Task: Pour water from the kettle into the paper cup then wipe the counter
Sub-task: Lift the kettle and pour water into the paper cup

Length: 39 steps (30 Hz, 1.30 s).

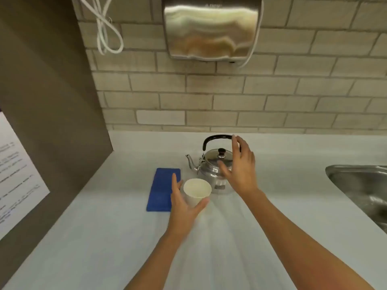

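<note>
My left hand (181,203) is wide open, cupped around the paper cup (197,191), thumb and fingers right at its sides. My right hand (238,166) is spread open too, fingertips at the kettle (211,168) handle, nothing gripped. Blue cloth (162,189) lies flat just beyond my left fingers.

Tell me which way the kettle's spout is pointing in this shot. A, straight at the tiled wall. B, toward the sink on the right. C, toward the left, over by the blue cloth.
C: the kettle has its spout sticking out on its left side, the side where the blue cloth lies, away from the sink.
</note>
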{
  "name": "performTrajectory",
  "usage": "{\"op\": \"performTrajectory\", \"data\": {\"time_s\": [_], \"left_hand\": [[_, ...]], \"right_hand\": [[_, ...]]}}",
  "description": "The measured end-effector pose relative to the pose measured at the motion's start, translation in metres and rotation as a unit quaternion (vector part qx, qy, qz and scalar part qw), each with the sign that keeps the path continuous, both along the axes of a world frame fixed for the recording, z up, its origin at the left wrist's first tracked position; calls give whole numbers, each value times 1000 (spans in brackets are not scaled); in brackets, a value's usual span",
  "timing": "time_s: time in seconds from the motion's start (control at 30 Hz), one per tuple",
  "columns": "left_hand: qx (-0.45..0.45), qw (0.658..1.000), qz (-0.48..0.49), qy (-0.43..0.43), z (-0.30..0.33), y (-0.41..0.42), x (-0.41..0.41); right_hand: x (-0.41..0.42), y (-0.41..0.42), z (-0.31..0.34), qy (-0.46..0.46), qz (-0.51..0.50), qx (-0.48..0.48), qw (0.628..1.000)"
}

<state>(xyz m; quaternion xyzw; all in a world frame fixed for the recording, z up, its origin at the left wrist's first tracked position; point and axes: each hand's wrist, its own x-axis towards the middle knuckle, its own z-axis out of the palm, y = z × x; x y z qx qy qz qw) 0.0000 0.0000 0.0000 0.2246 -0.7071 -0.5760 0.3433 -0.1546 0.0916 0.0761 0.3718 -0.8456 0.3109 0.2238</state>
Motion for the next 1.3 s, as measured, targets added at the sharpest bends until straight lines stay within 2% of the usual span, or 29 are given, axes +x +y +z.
{"op": "performTrajectory", "data": {"time_s": [0.23, 0.37, 0.47, 0.67, 1.07, 1.3], "left_hand": [[38, 998, 36, -26, -12, 9, -19], [17, 997, 60, -35, -18, 14, -22], [11, 996, 75, -44, -15, 18, -24], [33, 995, 84, -32, -17, 22, -22], [30, 995, 87, -44, -27, 17, -23], [21, 995, 83, -44, -29, 19, -23]], "right_hand": [[-61, -16, 26, -51, 35, 82, 995], [-83, -28, 37, -73, 120, 141, 980], [-90, -36, 40, -102, 173, 118, 972], [-99, -43, 40, -89, 208, 85, 970], [-101, -43, 36, -74, 163, 43, 983], [-94, -22, 76, -29, 167, 21, 985]]}}
